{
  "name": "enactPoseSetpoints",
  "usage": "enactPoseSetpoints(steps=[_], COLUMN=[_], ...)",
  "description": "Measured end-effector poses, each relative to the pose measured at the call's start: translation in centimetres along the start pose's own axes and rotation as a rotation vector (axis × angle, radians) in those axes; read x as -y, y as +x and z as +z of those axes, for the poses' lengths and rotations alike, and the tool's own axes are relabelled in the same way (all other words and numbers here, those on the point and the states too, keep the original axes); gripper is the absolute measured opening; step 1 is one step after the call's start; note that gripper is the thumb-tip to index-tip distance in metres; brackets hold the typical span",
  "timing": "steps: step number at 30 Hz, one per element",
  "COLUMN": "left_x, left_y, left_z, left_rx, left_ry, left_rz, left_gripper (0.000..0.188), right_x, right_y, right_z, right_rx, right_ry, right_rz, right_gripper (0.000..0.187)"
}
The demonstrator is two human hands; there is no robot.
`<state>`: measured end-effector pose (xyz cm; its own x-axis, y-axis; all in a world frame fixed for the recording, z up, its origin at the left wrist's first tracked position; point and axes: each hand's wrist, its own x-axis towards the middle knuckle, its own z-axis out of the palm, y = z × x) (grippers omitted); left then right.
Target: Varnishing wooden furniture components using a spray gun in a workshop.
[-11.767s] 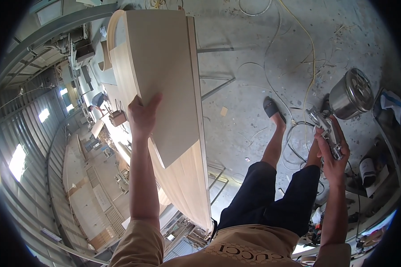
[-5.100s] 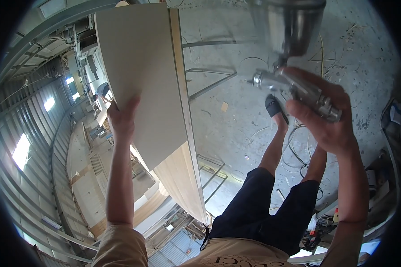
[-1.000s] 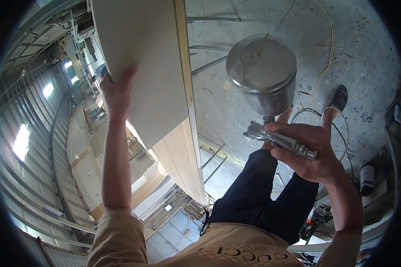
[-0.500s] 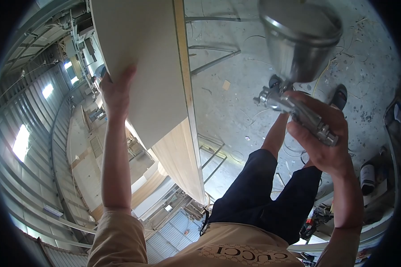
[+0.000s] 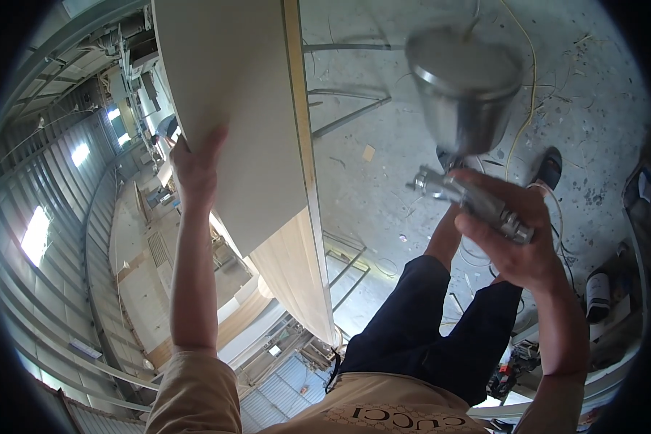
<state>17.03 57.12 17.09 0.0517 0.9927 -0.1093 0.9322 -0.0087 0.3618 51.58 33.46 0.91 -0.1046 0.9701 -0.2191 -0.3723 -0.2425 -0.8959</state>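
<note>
My left hand [image 5: 197, 168] grips the outer edge of a flat, pale grey board [image 5: 249, 159], thumb on its top face and fingers out of sight under the rim. The board rests over a light wood-grained panel [image 5: 288, 264], whose near end shows beyond it. My right hand [image 5: 517, 228] is wrapped round the body of a metal spray gun [image 5: 477, 204], apart from the board, over the floor to its right. A lidded silver cup [image 5: 466, 101] sits on top of the gun. The gun's nozzle end points left toward the board's edge.
Metal stand legs [image 5: 351, 116] stick out from under the board. A yellow hose [image 5: 532, 94] trails over the paint-spotted floor [image 5: 383, 188]. A dark bottle-like object [image 5: 598, 293] stands at the right. Far left, another person [image 5: 168, 129] is partly visible near corrugated walls.
My right hand has brought the spray gun a little left and lower in view. My left hand keeps its grip on the board; the whole view has shifted slightly.
</note>
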Motion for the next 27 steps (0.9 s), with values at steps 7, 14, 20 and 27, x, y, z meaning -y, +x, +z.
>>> enactPoseSetpoints(steps=[7, 14, 20, 27], left_x=[-0.2, 0.1, -0.3, -0.3], left_y=[0.0, 0.0, -0.3, -0.4], left_z=[0.1, -0.1, 0.2, 0.2], left_rx=[0.021, 0.003, -0.009, 0.004], left_ry=[0.043, 0.130, 0.073, 0.052], left_rz=[-0.011, -0.029, -0.010, 0.001], left_gripper=[0.047, 0.044, 0.042, 0.041], right_x=[0.8, 0.9, 2.5, 2.4], right_y=[3.6, 5.9, 6.7, 7.3], right_z=[-2.4, -4.2, -4.6, -4.6], right_rx=[-0.264, -0.368, -0.402, -0.453], right_ry=[-0.172, -0.218, -0.182, -0.232], right_rz=[-0.195, -0.335, -0.320, -0.354], right_gripper=[0.044, 0.040, 0.038, 0.041])
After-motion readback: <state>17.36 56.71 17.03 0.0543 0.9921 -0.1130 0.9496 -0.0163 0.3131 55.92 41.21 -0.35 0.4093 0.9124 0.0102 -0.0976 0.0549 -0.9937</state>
